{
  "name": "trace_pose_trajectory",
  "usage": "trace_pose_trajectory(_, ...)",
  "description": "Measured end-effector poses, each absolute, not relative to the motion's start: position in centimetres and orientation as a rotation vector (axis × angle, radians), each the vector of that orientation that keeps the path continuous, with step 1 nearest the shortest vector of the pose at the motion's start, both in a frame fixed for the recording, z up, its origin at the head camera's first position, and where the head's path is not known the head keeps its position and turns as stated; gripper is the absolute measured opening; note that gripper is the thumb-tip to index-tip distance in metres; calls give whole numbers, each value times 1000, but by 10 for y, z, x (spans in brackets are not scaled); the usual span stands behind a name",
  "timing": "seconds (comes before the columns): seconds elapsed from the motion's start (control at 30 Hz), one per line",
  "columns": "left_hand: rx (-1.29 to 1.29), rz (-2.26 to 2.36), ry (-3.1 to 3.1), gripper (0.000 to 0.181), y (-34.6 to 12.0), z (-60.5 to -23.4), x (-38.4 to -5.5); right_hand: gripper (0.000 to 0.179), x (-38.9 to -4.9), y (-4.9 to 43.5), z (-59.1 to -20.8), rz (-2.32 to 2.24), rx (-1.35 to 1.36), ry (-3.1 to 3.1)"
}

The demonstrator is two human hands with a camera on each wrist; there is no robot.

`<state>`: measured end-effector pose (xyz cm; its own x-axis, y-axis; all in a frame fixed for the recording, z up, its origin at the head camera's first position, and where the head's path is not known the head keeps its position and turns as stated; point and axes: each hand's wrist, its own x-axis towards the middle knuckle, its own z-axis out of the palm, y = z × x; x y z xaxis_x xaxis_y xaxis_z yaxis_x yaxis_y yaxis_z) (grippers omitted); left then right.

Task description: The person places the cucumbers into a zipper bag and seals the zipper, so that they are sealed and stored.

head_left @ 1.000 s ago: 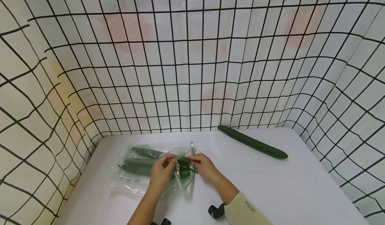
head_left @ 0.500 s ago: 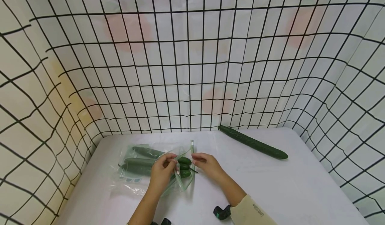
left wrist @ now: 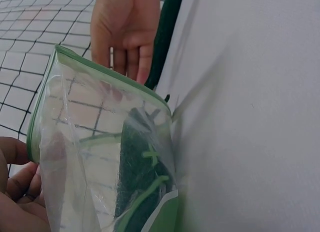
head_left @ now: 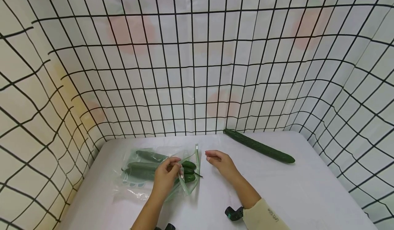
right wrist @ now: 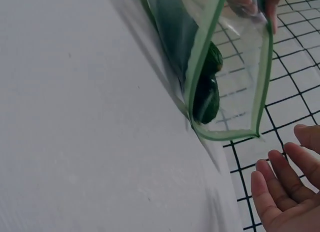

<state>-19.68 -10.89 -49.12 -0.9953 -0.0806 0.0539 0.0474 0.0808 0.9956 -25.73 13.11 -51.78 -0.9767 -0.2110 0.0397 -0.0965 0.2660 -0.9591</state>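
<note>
A clear zip bag (head_left: 135, 193) with green edging lies on the left half of the table. Inside it are several cucumbers (head_left: 142, 166), their ends showing at the propped-up mouth. My left hand (head_left: 164, 177) pinches the green-edged rim (left wrist: 34, 127) between thumb and fingers, keeping the mouth apart. To the right of the mouth, my right hand (head_left: 224, 164) is in the air, holding nothing; in the right wrist view its fingers (right wrist: 282, 172) are spread and loosely bent. One loose cucumber (head_left: 260, 146) lies slantwise at the back right, beyond the right hand.
Black wire grid (head_left: 201, 66) encloses the white table (head_left: 286, 195) at the back and both sides, with pale printed sheeting behind it. The loose cucumber's far end is close to the back grid. A black wrist device (head_left: 234, 213) is beside the right sleeve.
My right hand has drawn away from the cucumber ends at the bag's mouth, moving right and slightly back. The left hand keeps its grip on the rim in the same place.
</note>
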Motion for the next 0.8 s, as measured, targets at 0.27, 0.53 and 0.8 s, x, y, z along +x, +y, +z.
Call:
trace_pose_trajectory(0.27, 44, -2049, -2247, 22, -108, -490, -195, 40, -262, 151, -516, -1870, -266, 2464)
trace_pose_trajectory(0.53, 59, -2046, -2255, 22, -109, -491, -196, 40, -263, 169, -511, -1835, -230, 2536)
trace_pose_trajectory(0.8, 55, -2045, -2264, 22, -109, -491, -195, 45, -265, 197, -507, -1818, -201, 2617)
